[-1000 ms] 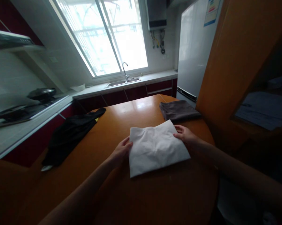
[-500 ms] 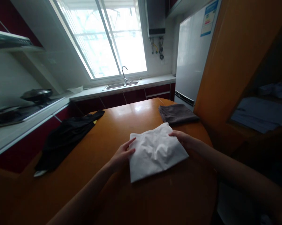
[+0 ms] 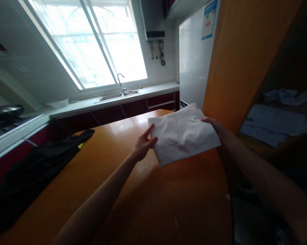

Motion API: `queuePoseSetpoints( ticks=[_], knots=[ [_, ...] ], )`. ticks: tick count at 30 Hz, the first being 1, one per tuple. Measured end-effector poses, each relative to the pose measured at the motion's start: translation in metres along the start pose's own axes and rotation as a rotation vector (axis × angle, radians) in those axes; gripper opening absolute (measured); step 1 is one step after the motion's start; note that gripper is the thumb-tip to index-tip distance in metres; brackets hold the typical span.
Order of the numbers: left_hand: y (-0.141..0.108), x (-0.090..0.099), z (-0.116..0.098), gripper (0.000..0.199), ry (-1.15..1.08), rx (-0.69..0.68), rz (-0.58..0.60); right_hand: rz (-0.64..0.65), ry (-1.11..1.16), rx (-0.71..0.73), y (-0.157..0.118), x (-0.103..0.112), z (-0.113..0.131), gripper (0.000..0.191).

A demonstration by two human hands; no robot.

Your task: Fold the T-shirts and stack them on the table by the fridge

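Note:
A folded white cloth [image 3: 182, 134] hangs above the right part of the wooden table [image 3: 133, 183], its front edge sloping up to the right. My left hand [image 3: 144, 143] pinches its left edge between thumb and fingers. On the opposite edge, my right hand [image 3: 214, 126] grips the cloth, with most of its fingers hidden underneath. The grey-brown folded cloth at the table's far right is hidden behind the white one. A black garment [image 3: 41, 170] with a small yellow patch lies along the table's left side.
Beyond the table are a counter with a sink [image 3: 117, 97] and faucet under the window. A white fridge [image 3: 194, 64] stands at the back right beside an orange wooden panel [image 3: 235, 68]. Papers [image 3: 276, 124] lie on a surface at the right. A pan [image 3: 6, 112] is at the far left.
Both hands have lifted the white cloth off the table and moved it away and to the right, over the grey-brown cloth. The view has turned right.

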State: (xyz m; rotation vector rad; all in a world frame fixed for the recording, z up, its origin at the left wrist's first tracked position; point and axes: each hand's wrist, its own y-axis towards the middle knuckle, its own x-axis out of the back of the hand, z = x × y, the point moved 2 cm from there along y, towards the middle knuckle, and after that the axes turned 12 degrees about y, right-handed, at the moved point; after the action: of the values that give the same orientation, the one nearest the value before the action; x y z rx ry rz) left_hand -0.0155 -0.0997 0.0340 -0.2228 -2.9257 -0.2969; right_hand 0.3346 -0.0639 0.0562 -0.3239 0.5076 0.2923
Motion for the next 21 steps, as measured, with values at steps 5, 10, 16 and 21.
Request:
queuePoseSetpoints(
  ticks=[5, 10, 16, 21],
  knots=[
    [0.078, -0.020, 0.027, 0.097, 0.024, -0.011, -0.010, -0.091, -0.015, -0.020, 0.052, 0.028, 0.031, 0.032],
    [0.126, -0.026, 0.053, 0.094, 0.011, 0.056, 0.001, -0.088, -0.077, -0.042, 0.103, 0.042, 0.032, 0.028],
    [0.147, -0.023, 0.069, 0.087, 0.005, 0.163, 0.005, -0.142, -0.271, 0.062, 0.147, 0.056, 0.022, 0.026],
    [0.148, -0.023, 0.076, 0.085, -0.004, 0.226, 0.016, -0.223, -0.406, 0.077, 0.158, 0.070, 0.020, 0.020]
  ],
)
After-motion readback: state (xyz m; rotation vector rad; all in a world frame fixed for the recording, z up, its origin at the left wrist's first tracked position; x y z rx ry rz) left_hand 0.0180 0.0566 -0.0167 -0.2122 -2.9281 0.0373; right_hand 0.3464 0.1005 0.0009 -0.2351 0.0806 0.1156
